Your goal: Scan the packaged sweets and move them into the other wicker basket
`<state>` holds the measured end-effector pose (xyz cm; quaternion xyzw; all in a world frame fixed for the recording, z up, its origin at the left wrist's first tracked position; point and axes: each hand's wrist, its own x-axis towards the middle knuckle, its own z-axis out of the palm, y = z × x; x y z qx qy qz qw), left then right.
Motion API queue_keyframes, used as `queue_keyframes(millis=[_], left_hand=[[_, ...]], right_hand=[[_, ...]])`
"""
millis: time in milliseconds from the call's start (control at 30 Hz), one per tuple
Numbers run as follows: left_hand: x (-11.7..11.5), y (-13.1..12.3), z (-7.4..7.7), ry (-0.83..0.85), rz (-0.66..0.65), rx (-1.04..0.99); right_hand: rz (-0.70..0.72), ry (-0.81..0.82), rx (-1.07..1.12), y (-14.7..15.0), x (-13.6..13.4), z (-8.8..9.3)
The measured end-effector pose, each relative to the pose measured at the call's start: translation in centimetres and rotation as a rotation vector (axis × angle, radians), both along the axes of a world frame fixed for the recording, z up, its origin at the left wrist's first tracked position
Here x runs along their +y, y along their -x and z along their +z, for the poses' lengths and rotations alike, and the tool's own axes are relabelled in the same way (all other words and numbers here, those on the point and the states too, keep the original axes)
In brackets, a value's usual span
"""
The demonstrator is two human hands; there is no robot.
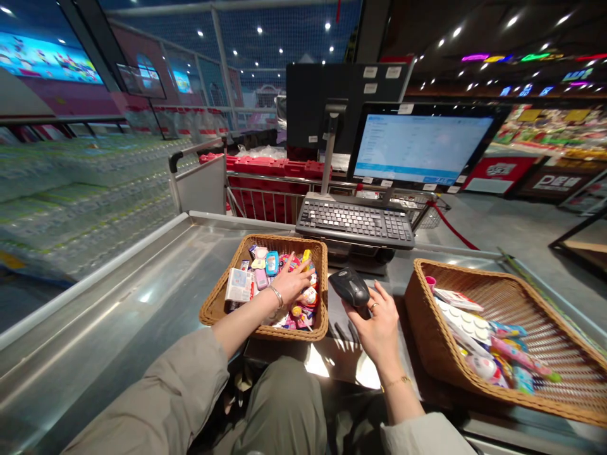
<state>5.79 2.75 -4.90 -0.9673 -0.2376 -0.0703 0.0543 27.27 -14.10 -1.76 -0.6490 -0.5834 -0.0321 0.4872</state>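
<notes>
My left hand [290, 283] reaches into a wicker basket [323, 316] of small packaged goods. Its fingers are stretched out and apart over the colourful packets, and I see nothing gripped. Around it lie a blue toy-like item [272, 263], a pinkish-purple one [260, 279], a yellow item [306, 255] and a white printed box [238, 285]. My right hand [379, 322] is closed round the handle of a black barcode scanner [349, 286], held up to the right of this basket. The scanner's head points left and away from me; the fingers partly hide its handle.
A second wicker basket [412, 316] with several packaged goods stands at the right. Behind the counter [142, 316] are a keyboard [355, 218], a lit monitor [422, 145] and a shopping cart [260, 199]. Stacked bottle packs [85, 196] stand at the left.
</notes>
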Motion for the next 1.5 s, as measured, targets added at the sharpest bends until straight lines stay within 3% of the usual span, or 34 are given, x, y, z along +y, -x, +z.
queue_keyframes(millis=[200, 300, 467, 600, 733, 900, 1100, 1333, 1500], left_hand=[[0.5, -0.2, -1.1, -0.006, -0.033, -0.003], [0.3, -0.3, -0.8, -0.057, -0.031, 0.022], [-0.6, 0.1, 1.5, -0.157, 0.009, 0.08], [-1.3, 1.1, 3.6, -0.145, 0.035, 0.03], [-1.7, 2.3, 5.1, -0.069, 0.078, -0.07], [-1.7, 3.3, 6.0, 0.064, 0.247, -0.301], [-2.0, 3.0, 7.0, 0.376, 0.432, -0.548], [-2.5, 1.2, 7.6, 0.603, 0.429, -0.67], [-2.6, -0.1, 7.3, 0.595, 0.391, -0.702]], right_hand=[[-0.009, 0.012, -0.003, 0.1, 0.0, 0.0], [-0.015, 0.013, -0.005, 0.0, 0.0, 0.0], [-0.015, 0.014, 0.004, 0.0, -0.2, 0.2], [-0.015, 0.018, 0.013, 0.0, -0.3, 0.2], [-0.012, 0.001, 0.017, 0.0, -0.2, 0.3], [-0.019, -0.017, 0.026, 0.1, -0.2, 0.2], [-0.038, -0.036, 0.039, -0.1, -0.3, 0.2], [-0.064, -0.095, 0.04, -0.4, -0.6, 0.4], [-0.076, -0.156, 0.02, -0.7, -1.0, 0.8]])
